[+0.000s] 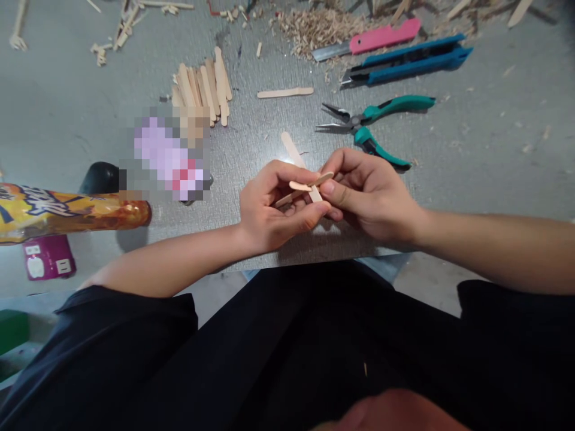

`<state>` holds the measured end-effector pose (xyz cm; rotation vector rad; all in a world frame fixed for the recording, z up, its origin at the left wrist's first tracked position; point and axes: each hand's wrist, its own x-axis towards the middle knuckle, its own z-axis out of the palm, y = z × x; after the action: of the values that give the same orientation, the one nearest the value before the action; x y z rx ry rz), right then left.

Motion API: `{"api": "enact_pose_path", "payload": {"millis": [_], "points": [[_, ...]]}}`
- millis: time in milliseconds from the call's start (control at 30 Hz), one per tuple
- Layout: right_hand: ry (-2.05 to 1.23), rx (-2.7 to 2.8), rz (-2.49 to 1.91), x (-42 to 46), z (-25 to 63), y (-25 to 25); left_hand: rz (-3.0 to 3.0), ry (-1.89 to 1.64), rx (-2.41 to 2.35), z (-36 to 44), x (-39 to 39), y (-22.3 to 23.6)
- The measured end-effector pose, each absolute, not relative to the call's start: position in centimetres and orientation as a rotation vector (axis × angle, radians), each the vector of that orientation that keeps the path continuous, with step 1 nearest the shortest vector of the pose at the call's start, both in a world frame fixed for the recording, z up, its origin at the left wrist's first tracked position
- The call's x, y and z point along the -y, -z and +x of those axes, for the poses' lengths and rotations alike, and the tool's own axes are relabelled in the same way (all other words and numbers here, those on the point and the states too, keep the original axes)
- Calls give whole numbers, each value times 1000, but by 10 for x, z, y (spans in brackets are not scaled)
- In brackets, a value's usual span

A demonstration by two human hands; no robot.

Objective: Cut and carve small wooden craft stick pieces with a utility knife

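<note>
Close to the table's near edge, my left hand (281, 203) and my right hand (371, 194) meet around several crossed wooden craft sticks (302, 186). The left thumb and fingers pinch them from one side; the right thumb and index finger grip them from the other. One long stick (291, 148) points up and away from between the hands. The fingers hide where the sticks cross, so I cannot tell how they are joined. Beyond the hands lies a single loose craft stick (285, 93). A row of craft sticks (202, 90) rests farther left.
Green-handled pliers (359, 121) lie open just past my right hand. Behind them are a blue box cutter (413, 63), a pink cutter (384, 37) and wood shavings (309, 30). A yellow bottle (72, 212), a blurred purple item (164, 152) and a magenta box (48, 257) stand left.
</note>
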<state>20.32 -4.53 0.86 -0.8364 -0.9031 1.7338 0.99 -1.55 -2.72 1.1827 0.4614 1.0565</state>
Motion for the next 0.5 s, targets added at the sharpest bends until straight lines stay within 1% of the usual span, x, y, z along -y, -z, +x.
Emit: {"api": "enact_pose_path", "payload": {"millis": [100,267,367,467,500], "points": [[-1707,900,-869,46,202,-10,1261,-1152,-406,11,12,32],[-1609,965,-973,47,203,-10,1391,-1164,-582,12,1,48],[-1524,1002,-994,48,203,-10,1499,-1272,-387,12,-3,43],[-1456,1038,-1010,50,204,-12,1518,-1258,-154,10,-3,27],[-1428,1058,-1016,51,205,-12,1516,-1264,-171,8,-3,22]]}}
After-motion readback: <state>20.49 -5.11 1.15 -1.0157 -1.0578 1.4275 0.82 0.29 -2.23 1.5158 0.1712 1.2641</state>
